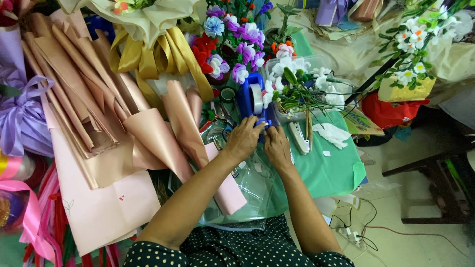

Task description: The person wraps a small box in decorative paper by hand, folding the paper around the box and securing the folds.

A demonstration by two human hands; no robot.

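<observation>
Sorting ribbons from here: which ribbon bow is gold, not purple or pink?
The gold ribbon bow at top centre, under the cream wrapped bouquet. The purple bow is at the left edge; pink ribbon lies lower left.

Bare forearms, dark garment dotted with small pale spots

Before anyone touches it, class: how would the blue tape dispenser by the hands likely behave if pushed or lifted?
The tape dispenser looks chunky and solid, so probably heavy for its size and stiff. Its base sits flat on the table, so it should slide, not roll. Both hands, left and right, meet at its near end, so pulling tape may nudge it.
</observation>
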